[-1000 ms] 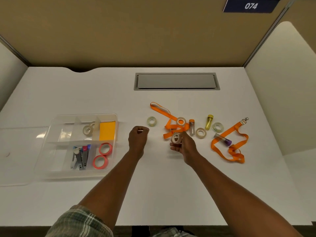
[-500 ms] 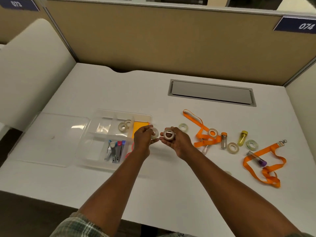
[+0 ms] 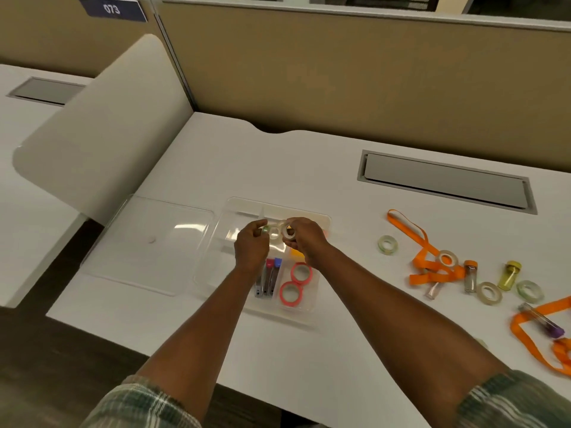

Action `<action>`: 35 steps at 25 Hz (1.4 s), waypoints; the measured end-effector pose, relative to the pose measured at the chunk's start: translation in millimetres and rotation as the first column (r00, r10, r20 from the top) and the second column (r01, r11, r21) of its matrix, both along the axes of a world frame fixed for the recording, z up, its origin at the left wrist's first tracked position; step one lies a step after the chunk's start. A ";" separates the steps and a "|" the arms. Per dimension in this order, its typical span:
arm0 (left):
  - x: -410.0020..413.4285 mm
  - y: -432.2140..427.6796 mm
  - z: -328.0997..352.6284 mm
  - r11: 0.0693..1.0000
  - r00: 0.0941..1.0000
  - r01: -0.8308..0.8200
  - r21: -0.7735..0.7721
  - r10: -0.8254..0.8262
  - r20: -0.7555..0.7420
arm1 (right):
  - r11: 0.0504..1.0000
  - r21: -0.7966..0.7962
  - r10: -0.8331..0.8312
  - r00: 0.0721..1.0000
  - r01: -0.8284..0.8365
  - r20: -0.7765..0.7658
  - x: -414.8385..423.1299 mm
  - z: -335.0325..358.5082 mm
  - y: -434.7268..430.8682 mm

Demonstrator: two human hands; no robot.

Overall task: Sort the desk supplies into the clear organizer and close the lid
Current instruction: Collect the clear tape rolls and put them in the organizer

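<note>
Two clear tape rolls hang over the organizer, above its far middle compartment. The right hand pinches one roll by its rim, hole facing the camera; the left hand pinches a smaller greenish roll just beside it. A third roll seems to lie below, between them. Both hands are equally near, so the drop looks to be straight down. The lid lies open left of the organizer; more rolls, vials and lanyards wait well to its right.

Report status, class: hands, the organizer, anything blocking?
Left hand and right hand each pinch a tape roll over the clear organizer. Lid open, lying flat alongside. Nothing blocking the compartments.
</note>
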State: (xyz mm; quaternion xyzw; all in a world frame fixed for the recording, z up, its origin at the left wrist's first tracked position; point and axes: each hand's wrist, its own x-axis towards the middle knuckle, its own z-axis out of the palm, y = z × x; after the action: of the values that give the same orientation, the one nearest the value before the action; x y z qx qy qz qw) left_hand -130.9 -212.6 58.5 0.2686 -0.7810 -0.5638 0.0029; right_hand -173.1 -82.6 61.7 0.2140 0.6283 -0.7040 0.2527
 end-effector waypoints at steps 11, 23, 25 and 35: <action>-2.3 5.7 -3.0 0.978 0.985 0.171 -0.118 -0.171 0.009 | 0.987 0.163 -0.006 0.998 0.017 -0.067 4.9 -9.0 -5.0; -7.0 152.4 -5.2 0.829 0.852 0.486 -0.278 -0.520 -0.060 | 0.855 0.500 -0.022 0.974 0.136 -0.227 73.2 -8.3 161.0; -7.3 182.5 -14.5 0.764 0.805 0.551 -0.336 -0.592 -0.025 | 0.822 0.546 -0.041 0.974 0.160 -0.223 85.6 -14.1 196.0; -3.6 265.6 -57.2 0.263 0.549 0.683 -0.682 -0.800 0.242 | 0.557 0.794 0.001 0.955 0.245 -0.295 134.9 -36.2 321.7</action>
State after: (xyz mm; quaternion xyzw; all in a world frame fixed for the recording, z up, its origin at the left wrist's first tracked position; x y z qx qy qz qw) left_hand -134.5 53.0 1.3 -0.1973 -0.9611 -0.1659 -0.0989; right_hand -38.2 239.1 25.5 0.2553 0.8942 -0.3676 -0.0112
